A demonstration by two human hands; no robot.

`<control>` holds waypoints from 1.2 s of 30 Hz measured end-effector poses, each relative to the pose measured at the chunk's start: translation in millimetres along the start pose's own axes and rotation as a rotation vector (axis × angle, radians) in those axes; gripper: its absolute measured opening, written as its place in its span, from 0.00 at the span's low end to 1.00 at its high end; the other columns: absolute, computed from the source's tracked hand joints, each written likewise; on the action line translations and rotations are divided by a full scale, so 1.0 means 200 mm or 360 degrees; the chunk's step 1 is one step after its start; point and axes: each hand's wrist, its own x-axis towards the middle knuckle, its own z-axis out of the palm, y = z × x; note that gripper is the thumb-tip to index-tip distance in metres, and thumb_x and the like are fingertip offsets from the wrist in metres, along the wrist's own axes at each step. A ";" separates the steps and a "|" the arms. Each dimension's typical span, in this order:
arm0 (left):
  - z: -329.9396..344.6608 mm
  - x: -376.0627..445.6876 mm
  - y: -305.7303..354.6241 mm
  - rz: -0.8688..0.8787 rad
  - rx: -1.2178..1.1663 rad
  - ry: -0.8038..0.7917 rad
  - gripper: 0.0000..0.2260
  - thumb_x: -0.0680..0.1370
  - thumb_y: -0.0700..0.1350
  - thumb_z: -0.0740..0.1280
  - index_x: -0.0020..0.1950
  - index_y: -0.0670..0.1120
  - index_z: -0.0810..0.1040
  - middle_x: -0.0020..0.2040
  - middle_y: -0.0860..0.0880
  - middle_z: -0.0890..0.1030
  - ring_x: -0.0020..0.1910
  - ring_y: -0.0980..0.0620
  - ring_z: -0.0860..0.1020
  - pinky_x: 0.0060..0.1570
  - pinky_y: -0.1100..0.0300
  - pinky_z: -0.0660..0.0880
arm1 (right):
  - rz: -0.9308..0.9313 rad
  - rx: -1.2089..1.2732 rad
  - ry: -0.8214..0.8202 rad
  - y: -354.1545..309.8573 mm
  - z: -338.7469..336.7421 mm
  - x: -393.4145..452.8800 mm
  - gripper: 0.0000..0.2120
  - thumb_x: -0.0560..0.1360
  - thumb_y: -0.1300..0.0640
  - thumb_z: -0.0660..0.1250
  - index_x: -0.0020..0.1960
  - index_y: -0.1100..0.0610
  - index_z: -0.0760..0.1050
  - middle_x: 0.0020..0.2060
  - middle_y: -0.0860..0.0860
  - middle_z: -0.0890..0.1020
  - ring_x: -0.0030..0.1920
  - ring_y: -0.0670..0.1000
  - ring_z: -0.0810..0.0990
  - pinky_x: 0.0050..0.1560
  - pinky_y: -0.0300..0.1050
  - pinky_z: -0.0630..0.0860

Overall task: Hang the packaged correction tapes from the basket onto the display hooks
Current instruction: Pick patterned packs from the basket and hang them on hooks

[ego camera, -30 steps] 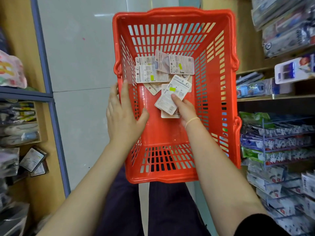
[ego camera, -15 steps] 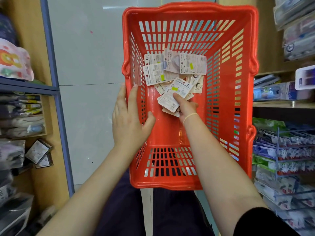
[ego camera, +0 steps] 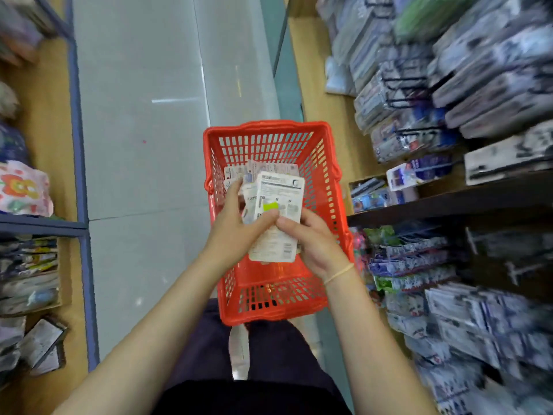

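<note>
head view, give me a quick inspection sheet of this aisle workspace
surface: grey tiled floor between shelving; red basket sits just ahead of the person's legs.
job's things: a bunch of packaged correction tapes held above the basket, backs facing the camera; more packs lie inside it at the far end.
clutter: nothing seen loose on the floor.
hands: left hand and right hand both grip the bunch.
cables: nothing seen.
surroundings: display hooks with hanging packets on the right, blurred; shelves of goods on the left; pale wristband on the right wrist.
</note>
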 end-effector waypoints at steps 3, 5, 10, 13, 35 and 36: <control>0.02 -0.11 0.34 -0.0042 -0.0501 -0.0268 0.28 0.69 0.53 0.75 0.68 0.50 0.75 0.59 0.49 0.85 0.59 0.45 0.84 0.57 0.47 0.81 | -0.0301 -0.0010 0.0098 -0.30 0.07 -0.29 0.15 0.72 0.61 0.74 0.59 0.58 0.81 0.53 0.56 0.86 0.54 0.56 0.85 0.57 0.53 0.80; 0.04 -0.18 0.55 0.0023 -0.0702 -0.0419 0.24 0.73 0.48 0.74 0.68 0.46 0.75 0.59 0.45 0.85 0.56 0.42 0.85 0.49 0.47 0.83 | -0.0545 0.0005 0.0276 -0.49 0.09 -0.45 0.19 0.73 0.61 0.74 0.62 0.61 0.78 0.57 0.60 0.84 0.59 0.60 0.83 0.61 0.56 0.80; 0.16 -0.31 0.95 0.0265 -0.0839 -0.0678 0.24 0.76 0.43 0.73 0.71 0.46 0.72 0.64 0.44 0.83 0.62 0.42 0.82 0.58 0.45 0.81 | -0.0965 0.0055 0.0672 -0.80 0.06 -0.80 0.13 0.78 0.65 0.69 0.61 0.64 0.74 0.55 0.61 0.84 0.52 0.54 0.85 0.52 0.48 0.82; 0.25 -0.40 1.07 0.0372 -0.0839 -0.0839 0.21 0.75 0.43 0.70 0.68 0.47 0.73 0.61 0.45 0.85 0.59 0.44 0.84 0.51 0.51 0.83 | -0.1078 0.0153 0.0804 -0.84 0.01 -0.97 0.12 0.75 0.58 0.73 0.55 0.59 0.75 0.53 0.59 0.85 0.53 0.56 0.85 0.55 0.53 0.81; 0.64 -0.62 1.04 0.0331 -0.0563 -0.1172 0.18 0.78 0.38 0.72 0.66 0.49 0.75 0.57 0.48 0.86 0.55 0.48 0.85 0.46 0.54 0.82 | -0.1371 -0.0665 0.1631 -0.56 -0.07 -1.42 0.11 0.81 0.54 0.68 0.62 0.49 0.82 0.58 0.45 0.77 0.60 0.43 0.76 0.60 0.38 0.74; 0.65 -0.63 1.05 0.0301 -0.0604 -0.1181 0.19 0.78 0.40 0.72 0.68 0.47 0.74 0.59 0.46 0.85 0.55 0.47 0.85 0.46 0.54 0.82 | -0.1382 -0.0649 0.1585 -0.55 -0.06 -1.42 0.12 0.81 0.55 0.67 0.63 0.51 0.82 0.59 0.45 0.77 0.62 0.42 0.76 0.62 0.39 0.74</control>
